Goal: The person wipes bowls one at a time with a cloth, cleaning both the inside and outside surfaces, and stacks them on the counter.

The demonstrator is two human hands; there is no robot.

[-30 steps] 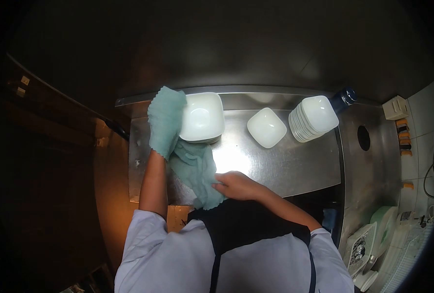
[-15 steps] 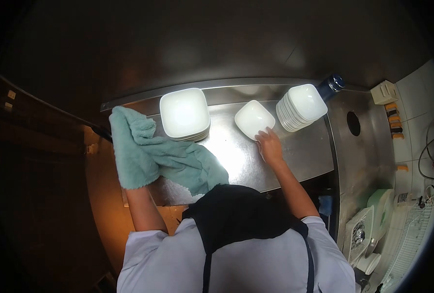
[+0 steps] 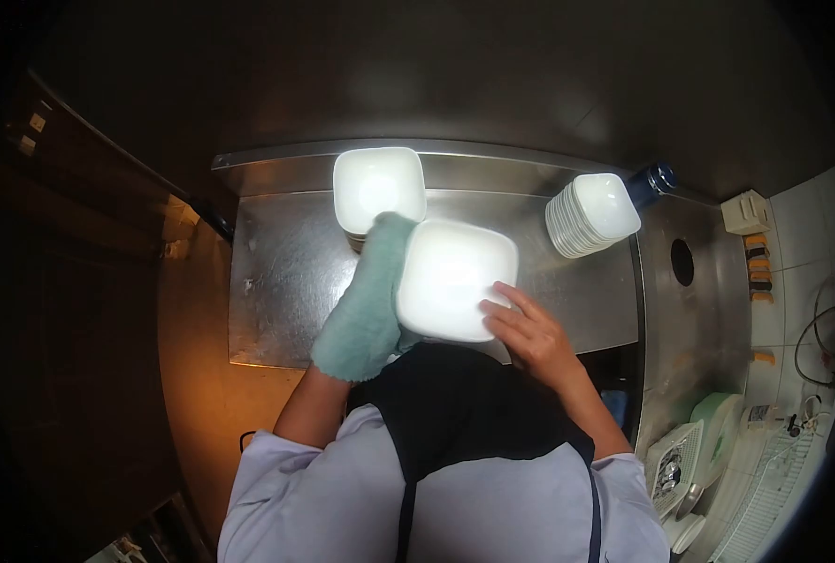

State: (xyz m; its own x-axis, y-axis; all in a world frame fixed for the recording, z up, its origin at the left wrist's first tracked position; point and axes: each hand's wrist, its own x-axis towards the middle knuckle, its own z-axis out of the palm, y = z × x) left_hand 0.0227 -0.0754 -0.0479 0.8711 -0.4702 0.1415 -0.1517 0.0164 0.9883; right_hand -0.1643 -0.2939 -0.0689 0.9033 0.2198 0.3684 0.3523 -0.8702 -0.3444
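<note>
A square white bowl [image 3: 455, 272] is held up over the steel counter, close to the black apron. My right hand [image 3: 528, 330] grips its lower right side, fingertips over the rim. A green cloth [image 3: 366, 305] covers my left hand and presses against the bowl's left side; the fingers are hidden under it. Behind the cloth, a stack of square white bowls [image 3: 378, 186] stands at the counter's back. Another stack of white bowls [image 3: 594, 214], leaning, is at the back right.
A dark blue bottle or can [image 3: 654, 181] lies beside the right stack. The steel counter [image 3: 281, 281] adjoins a steel surface with a round hole [image 3: 682, 262]. A white basket [image 3: 673, 464] and a green board [image 3: 720, 427] are at the lower right.
The single bowl has been lifted off the counter and brought nearer the body by my right hand. My cloth-covered left hand has moved right to meet it, and the cloth's loose end has left the counter.
</note>
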